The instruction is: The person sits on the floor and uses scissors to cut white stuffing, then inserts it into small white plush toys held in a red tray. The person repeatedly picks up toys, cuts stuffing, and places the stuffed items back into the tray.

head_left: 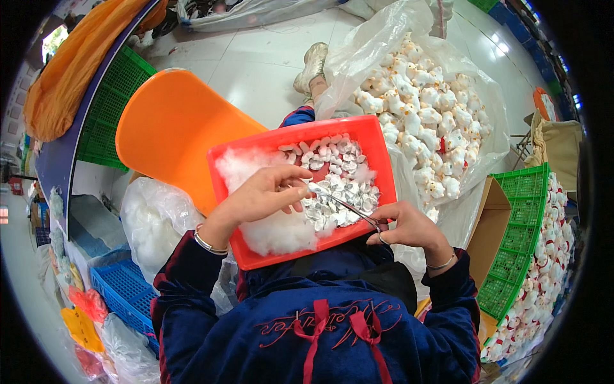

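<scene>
My right hand (408, 227) grips the ring handles of a long thin metal pair of forceps (352, 208), which reach left across a red tray (387, 173). Their tips meet a small white piece (315, 188) that my left hand (272, 189) pinches between thumb and fingers. The piece is too small to make out well. Fluffy white stuffing (281, 233) fills the tray's left side, under my left hand. On the tray's right lie many small white and silvery flat pieces (348, 195), with plumper white ones (313, 153) along the far side. The tray rests on my lap.
A large clear plastic bag (492, 150) of small white plush toys (409, 109) stands front right. An orange chair (173, 121) is at the left, beside a bag of stuffing (157, 214). A blue crate (125, 288) sits lower left, a green crate (515, 237) at the right.
</scene>
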Demonstrator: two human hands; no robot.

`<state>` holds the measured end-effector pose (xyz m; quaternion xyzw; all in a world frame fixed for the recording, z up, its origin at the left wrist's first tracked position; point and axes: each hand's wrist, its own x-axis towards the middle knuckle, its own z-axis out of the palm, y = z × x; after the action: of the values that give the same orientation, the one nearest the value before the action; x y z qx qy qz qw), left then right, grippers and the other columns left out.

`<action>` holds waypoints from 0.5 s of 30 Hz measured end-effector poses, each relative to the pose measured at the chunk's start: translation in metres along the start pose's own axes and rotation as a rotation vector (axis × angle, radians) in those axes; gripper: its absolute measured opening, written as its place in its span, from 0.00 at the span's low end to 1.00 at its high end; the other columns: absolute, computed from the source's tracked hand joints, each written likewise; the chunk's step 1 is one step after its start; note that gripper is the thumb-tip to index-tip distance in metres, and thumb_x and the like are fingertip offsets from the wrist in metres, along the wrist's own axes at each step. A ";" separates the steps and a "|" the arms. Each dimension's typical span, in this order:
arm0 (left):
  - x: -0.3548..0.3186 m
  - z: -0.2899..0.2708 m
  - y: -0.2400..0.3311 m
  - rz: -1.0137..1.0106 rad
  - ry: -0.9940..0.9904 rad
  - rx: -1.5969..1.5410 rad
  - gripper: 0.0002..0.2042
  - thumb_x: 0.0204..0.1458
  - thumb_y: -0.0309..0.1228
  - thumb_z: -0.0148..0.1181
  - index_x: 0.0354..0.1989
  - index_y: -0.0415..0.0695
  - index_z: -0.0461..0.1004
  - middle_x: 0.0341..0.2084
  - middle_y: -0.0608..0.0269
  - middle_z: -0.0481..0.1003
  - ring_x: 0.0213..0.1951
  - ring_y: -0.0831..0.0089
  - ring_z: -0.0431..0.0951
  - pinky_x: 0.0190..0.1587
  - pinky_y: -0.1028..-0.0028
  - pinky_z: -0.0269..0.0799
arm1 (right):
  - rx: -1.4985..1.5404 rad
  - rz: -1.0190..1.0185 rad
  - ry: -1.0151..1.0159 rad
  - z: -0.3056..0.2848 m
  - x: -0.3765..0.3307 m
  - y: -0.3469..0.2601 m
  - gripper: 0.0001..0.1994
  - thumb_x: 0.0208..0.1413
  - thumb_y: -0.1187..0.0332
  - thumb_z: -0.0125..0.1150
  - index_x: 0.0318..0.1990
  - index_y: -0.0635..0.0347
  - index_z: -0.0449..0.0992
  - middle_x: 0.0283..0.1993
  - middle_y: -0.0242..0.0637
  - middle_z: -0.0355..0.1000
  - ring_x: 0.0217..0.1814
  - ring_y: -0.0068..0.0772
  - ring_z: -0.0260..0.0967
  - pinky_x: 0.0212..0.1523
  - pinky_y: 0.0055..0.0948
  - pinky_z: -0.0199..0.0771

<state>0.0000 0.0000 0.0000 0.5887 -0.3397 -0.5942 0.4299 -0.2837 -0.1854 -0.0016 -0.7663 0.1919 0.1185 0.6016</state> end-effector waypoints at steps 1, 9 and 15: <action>-0.001 0.009 0.006 -0.020 0.011 -0.054 0.15 0.63 0.28 0.60 0.57 0.38 0.74 0.36 0.64 0.81 0.34 0.79 0.81 0.37 0.77 0.78 | 0.005 0.007 0.007 -0.001 -0.001 -0.002 0.14 0.48 0.65 0.78 0.36 0.64 0.81 0.23 0.25 0.65 0.28 0.18 0.60 0.30 0.25 0.63; 0.016 0.028 -0.008 0.152 0.149 -0.154 0.07 0.61 0.28 0.63 0.42 0.37 0.80 0.29 0.68 0.79 0.29 0.83 0.77 0.34 0.80 0.73 | -0.047 -0.019 0.067 -0.004 -0.002 -0.005 0.13 0.48 0.65 0.78 0.34 0.64 0.80 0.22 0.26 0.64 0.27 0.18 0.59 0.29 0.25 0.62; 0.014 0.030 -0.015 0.184 0.211 -0.177 0.05 0.60 0.28 0.64 0.38 0.39 0.80 0.27 0.72 0.77 0.27 0.87 0.73 0.31 0.83 0.69 | -0.147 -0.100 0.069 0.003 0.001 -0.004 0.17 0.47 0.63 0.79 0.36 0.66 0.79 0.25 0.35 0.70 0.29 0.29 0.67 0.32 0.30 0.68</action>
<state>-0.0309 -0.0101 -0.0166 0.5741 -0.2916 -0.5147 0.5661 -0.2805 -0.1821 0.0010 -0.8205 0.1649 0.0756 0.5421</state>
